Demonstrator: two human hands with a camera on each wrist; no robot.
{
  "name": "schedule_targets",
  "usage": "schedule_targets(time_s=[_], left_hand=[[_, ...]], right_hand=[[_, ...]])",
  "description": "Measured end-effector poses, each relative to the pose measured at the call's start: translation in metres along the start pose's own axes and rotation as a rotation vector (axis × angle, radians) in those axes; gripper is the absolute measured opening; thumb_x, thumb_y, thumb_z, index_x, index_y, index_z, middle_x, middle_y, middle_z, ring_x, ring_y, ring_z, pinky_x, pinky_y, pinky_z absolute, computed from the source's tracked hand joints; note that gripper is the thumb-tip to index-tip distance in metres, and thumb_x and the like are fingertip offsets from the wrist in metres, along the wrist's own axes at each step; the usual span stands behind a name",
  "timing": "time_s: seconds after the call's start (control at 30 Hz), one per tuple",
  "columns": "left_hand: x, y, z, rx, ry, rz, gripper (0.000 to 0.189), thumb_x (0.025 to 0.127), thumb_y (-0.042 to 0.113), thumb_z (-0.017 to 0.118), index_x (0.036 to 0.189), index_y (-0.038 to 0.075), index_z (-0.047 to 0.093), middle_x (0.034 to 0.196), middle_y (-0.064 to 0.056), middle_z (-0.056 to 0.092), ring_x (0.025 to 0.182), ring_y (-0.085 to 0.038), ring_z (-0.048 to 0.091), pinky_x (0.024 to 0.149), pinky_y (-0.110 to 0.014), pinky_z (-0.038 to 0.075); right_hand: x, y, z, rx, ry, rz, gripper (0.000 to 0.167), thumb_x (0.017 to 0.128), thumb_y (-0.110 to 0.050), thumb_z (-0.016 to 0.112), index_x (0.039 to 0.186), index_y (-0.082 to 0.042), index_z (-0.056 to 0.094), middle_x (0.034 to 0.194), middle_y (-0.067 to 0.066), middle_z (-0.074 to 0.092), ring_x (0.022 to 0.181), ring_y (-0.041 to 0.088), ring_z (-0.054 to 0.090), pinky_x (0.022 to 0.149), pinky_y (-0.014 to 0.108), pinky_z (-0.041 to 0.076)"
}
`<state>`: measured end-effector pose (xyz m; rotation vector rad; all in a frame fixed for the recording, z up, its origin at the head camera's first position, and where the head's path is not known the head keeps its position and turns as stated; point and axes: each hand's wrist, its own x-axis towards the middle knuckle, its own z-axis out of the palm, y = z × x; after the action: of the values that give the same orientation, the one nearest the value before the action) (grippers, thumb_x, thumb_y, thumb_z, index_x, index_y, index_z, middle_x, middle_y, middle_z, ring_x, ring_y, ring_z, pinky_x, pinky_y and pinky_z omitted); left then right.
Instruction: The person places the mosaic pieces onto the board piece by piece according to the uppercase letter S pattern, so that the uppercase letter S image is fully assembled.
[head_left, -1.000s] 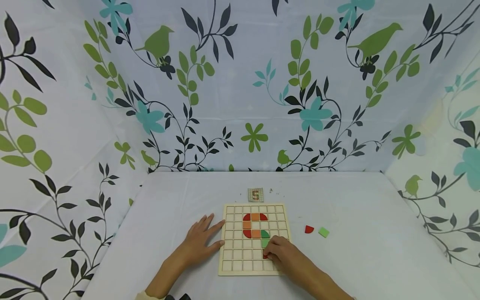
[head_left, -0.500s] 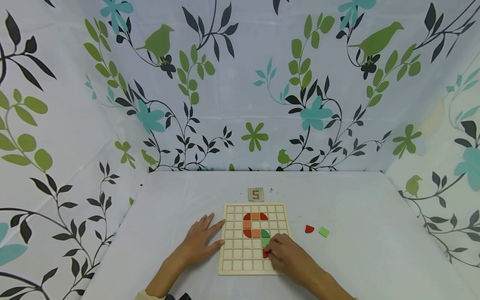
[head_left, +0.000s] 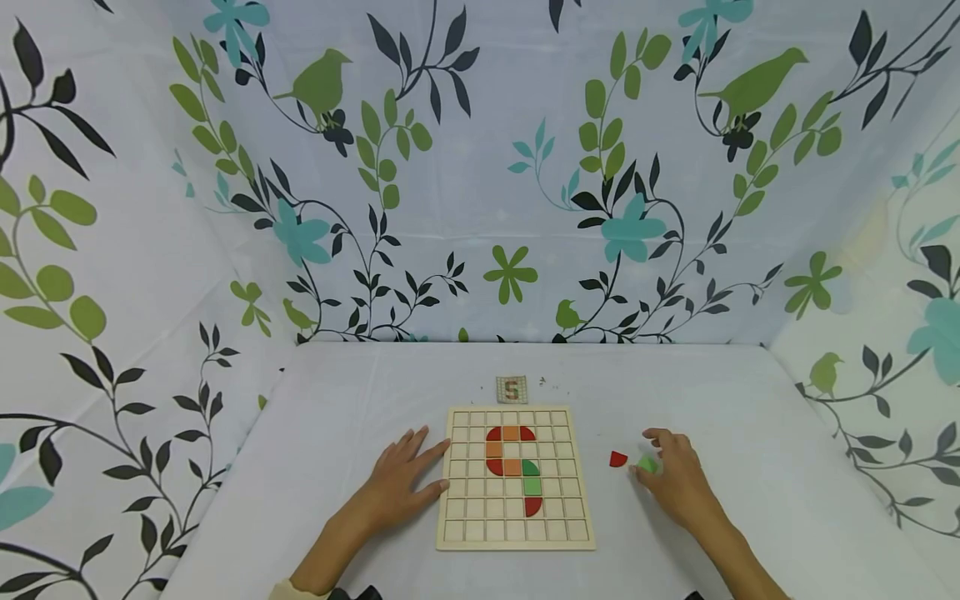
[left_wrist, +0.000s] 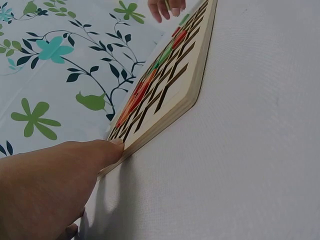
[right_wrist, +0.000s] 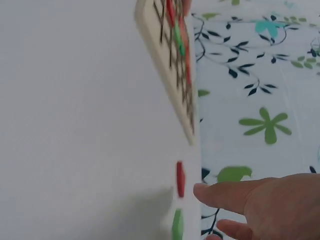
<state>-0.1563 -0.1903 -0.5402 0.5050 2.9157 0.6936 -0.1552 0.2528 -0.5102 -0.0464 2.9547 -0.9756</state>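
A wooden grid board [head_left: 480,531] lies on the white table. Red, orange and green tiles on it form a curved line, its lowest a red quarter-round tile [head_left: 532,506]. My left hand [head_left: 401,479] rests spread at the board's left side; thumb and forefinger touch the edge, and the thumb [left_wrist: 107,152] shows there in the left wrist view. Right of the board, my right hand [head_left: 678,483] hovers with thumb and fingers parted around a light green square tile [head_left: 647,467], partly covered. A loose red quarter-round tile [head_left: 618,459] lies just left of it.
Behind the board lies a small patterned card [head_left: 512,389] with a figure like an S or 5. Small dark specks [head_left: 543,381] sit beside it. A leaf-and-bird printed cloth [head_left: 480,167] hangs around the table's back and sides.
My right hand has let go of a red quarter-round tile in the board's grid and moved right to the loose green tile. The left hand has stayed in place.
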Motion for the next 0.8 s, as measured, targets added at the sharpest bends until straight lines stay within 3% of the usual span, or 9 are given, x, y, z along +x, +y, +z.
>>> schedule_targets(time_s=[0.17, 0.5, 0.8], left_hand=[[-0.001, 0.001, -0.002, 0.002, 0.001, -0.001, 0.065, 0.103, 0.053, 0.062, 0.161, 0.028, 0.046, 0.172, -0.018, 0.029, 0.160, -0.045, 0.021, 0.126, -0.069, 0.018], [0.000, 0.000, 0.000, -0.011, 0.002, 0.009, 0.066, 0.103, 0.051, 0.063, 0.161, 0.025, 0.048, 0.171, -0.020, 0.030, 0.159, -0.048, 0.022, 0.125, -0.071, 0.019], [0.000, -0.001, 0.000, -0.008, -0.007, 0.005, 0.066, 0.103, 0.053, 0.062, 0.161, 0.027, 0.046, 0.172, -0.019, 0.029, 0.160, -0.047, 0.021, 0.125, -0.070, 0.018]], right_hand=[[0.001, 0.017, 0.001, 0.025, -0.046, 0.027, 0.051, 0.095, -0.014, 0.078, 0.136, 0.007, 0.056, 0.127, 0.027, 0.057, 0.116, 0.039, 0.059, 0.095, 0.055, 0.053], [0.000, 0.025, 0.006, 0.047, -0.025, -0.026, 0.037, 0.099, -0.007, 0.069, 0.133, 0.006, 0.061, 0.128, 0.026, 0.058, 0.120, 0.041, 0.057, 0.102, 0.059, 0.052], [-0.005, 0.020, 0.011, -0.043, 0.034, -0.058, 0.029, 0.098, -0.004, 0.071, 0.126, 0.002, 0.068, 0.122, 0.021, 0.062, 0.115, 0.041, 0.058, 0.096, 0.056, 0.053]])
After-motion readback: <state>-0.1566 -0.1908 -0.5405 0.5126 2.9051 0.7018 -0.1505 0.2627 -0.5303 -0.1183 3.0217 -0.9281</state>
